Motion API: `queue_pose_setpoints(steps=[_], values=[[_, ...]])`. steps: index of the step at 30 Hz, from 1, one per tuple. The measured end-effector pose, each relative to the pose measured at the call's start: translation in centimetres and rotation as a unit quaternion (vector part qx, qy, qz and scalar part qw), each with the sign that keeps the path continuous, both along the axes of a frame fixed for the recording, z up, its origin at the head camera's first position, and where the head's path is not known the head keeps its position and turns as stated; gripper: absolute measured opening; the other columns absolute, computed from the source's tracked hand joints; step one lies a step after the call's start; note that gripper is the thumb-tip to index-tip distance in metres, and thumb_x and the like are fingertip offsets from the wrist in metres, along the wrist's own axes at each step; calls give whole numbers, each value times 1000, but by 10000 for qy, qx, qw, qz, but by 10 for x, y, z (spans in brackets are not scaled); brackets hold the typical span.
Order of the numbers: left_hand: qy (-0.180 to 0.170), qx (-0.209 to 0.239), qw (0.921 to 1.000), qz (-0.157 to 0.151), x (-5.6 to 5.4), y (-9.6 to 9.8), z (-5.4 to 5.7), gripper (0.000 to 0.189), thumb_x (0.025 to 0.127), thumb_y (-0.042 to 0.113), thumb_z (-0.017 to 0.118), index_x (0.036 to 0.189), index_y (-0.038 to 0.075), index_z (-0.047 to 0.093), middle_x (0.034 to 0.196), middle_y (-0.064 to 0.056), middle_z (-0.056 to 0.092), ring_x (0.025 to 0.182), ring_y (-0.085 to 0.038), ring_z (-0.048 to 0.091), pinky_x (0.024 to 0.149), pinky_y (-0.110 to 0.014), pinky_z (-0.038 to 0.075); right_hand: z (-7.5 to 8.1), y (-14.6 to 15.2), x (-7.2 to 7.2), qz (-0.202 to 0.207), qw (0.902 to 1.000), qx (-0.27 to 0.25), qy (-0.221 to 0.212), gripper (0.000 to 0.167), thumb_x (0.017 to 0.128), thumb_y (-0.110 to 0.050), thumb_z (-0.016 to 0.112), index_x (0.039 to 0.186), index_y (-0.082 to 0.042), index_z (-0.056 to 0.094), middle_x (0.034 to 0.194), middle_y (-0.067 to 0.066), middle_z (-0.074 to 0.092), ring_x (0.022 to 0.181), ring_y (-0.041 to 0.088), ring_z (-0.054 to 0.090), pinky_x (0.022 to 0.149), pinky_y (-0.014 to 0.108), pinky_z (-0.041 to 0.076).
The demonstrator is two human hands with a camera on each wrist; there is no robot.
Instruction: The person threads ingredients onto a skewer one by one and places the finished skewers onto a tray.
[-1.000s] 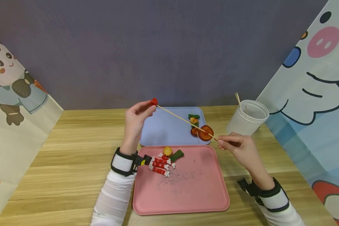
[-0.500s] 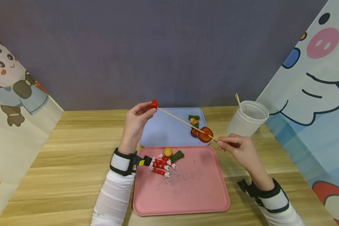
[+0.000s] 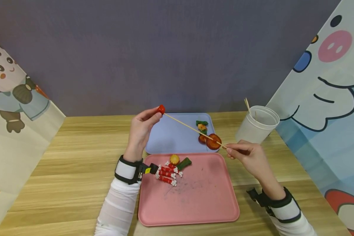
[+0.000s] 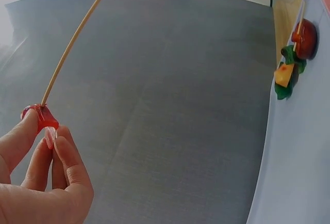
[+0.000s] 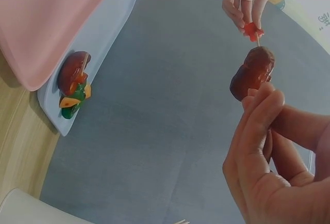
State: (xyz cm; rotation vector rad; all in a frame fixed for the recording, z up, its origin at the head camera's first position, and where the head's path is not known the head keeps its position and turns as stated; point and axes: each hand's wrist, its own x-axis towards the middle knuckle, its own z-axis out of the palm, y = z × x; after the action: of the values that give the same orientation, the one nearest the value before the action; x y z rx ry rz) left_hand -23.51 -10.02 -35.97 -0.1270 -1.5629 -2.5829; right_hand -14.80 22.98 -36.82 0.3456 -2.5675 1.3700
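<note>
My left hand (image 3: 142, 129) pinches a small glossy red play-food piece (image 3: 161, 109) between thumb and fingers. It sits at the upper end of a thin wooden skewer (image 3: 187, 125); in the left wrist view the skewer (image 4: 75, 38) meets the red piece (image 4: 45, 116) and bows slightly. How deep the tip goes in is hidden. Near the skewer's other end is a round, shiny reddish-brown play-food piece (image 3: 213, 142), seen also as a brown piece (image 5: 252, 74) in the right wrist view. My right hand (image 3: 250, 156) pinches the skewer's lower end just below it.
Behind lies a blue tray (image 3: 168, 134) with a filled skewer of green, yellow and brown pieces (image 3: 202, 128). The pink tray (image 3: 203, 200) in front bears several red white-ended pieces (image 3: 166, 174), a yellow round (image 3: 174, 159) and a green piece (image 3: 184, 163). A white bucket (image 3: 253, 129) of skewers stands right.
Almost nothing differs. The view shifts slightly, and both hands keep their pinch on the red piece and the skewer.
</note>
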Motion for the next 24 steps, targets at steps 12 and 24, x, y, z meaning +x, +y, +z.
queue_pose_setpoints(steps=[12,24], values=[[-132,-209,9997,-15,-2,0,-4,17,84,1,69,93,14,76,101,-5,66,93,-19,64,84,-27,54,0,1,0,-28,9999,-107,-33,13,84,-6,70,96,-1,75,74,8,65,63,8,64,52,22,49],[-283,-231,9991,-203,-3,-3,-5,18,84,1,68,88,17,76,102,-5,66,89,-17,65,80,-25,54,-2,1,-1,-45,10000,-47,-4,14,84,-5,71,96,-2,75,74,7,65,63,6,63,51,23,49]])
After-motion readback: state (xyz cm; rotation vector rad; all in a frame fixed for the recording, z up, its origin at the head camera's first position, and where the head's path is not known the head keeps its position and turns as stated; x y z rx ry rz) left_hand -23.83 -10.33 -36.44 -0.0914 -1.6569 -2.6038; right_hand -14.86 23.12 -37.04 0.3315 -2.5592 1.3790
